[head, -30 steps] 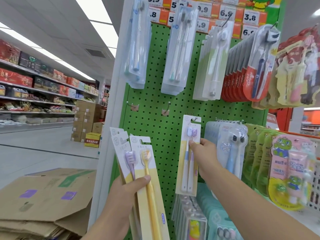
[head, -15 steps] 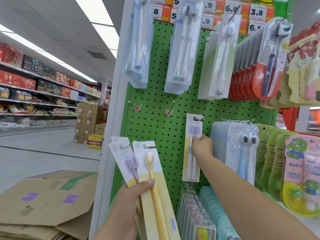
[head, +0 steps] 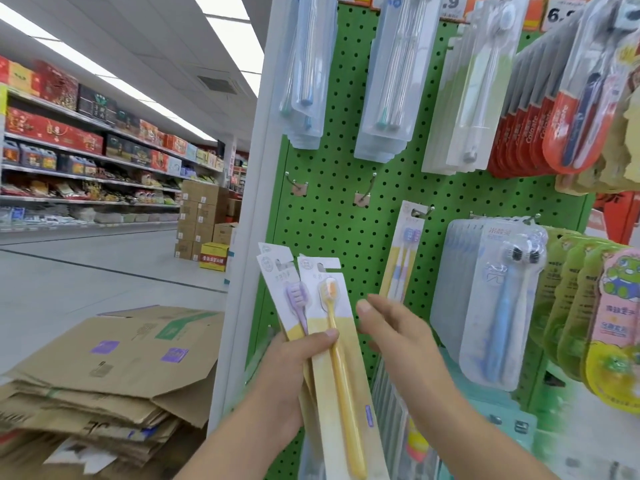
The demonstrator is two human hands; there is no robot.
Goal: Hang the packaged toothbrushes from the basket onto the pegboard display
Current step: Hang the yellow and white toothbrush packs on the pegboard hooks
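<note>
My left hand (head: 294, 372) grips a fan of carded toothbrush packs: a yellow-brush pack (head: 337, 344) in front and a purple-brush pack (head: 284, 289) behind it. My right hand (head: 398, 327) hovers open just right of these packs, fingers apart, holding nothing. On the green pegboard (head: 346, 220) a yellow-and-white toothbrush pack (head: 403, 251) hangs from a hook, above my right hand. Two bare hooks, hook (head: 298, 185) and hook (head: 365, 194), stick out to its left. No basket is in view.
Rows of clear and red toothbrush packs (head: 388, 81) hang along the top, with blue (head: 498, 306) and green children's packs (head: 616, 323) at the right. Flattened cardboard boxes (head: 104, 368) are stacked at lower left. A store aisle with shelves (head: 86, 150) runs off to the left.
My right hand let go of the yellow-and-white pack, which now hangs on its hook, and drew back down to the packs in my left hand.
</note>
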